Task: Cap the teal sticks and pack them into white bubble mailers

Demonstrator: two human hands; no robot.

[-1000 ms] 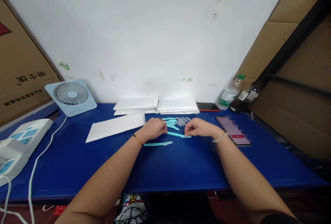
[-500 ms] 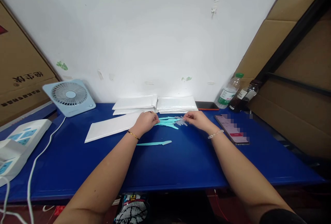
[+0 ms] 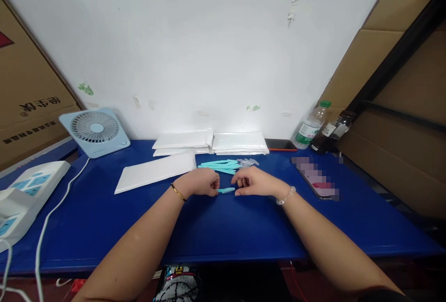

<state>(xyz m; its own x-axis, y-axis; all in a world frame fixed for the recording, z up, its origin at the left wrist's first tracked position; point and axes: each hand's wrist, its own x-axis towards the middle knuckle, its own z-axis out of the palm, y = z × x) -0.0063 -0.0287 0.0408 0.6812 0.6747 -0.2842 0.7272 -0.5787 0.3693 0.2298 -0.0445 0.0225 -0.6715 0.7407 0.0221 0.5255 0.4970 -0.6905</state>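
Both my hands meet over the middle of the blue table point(image 3: 244, 227). My left hand point(image 3: 200, 182), with a ring and a gold bangle, is closed round one end of a thin teal plastic strip point(image 3: 226, 190). My right hand point(image 3: 252, 182), with a bead bracelet, pinches the strip's other end. Just behind the hands lies a small pile of teal strips point(image 3: 219, 166) beside several clear plastic caps point(image 3: 248, 162).
White flat packets are stacked at the wall point(image 3: 212, 141), and one lies loose at the left point(image 3: 155, 172). A small blue fan point(image 3: 95, 130) and a white device with a cord point(image 3: 24, 195) stand left. A phone point(image 3: 315, 179), another phone point(image 3: 280, 144) and two bottles point(image 3: 322, 130) are right.
Both hands drew back from the pile at the rear to the table's middle. The single strip that lay flat in front is now held between them.
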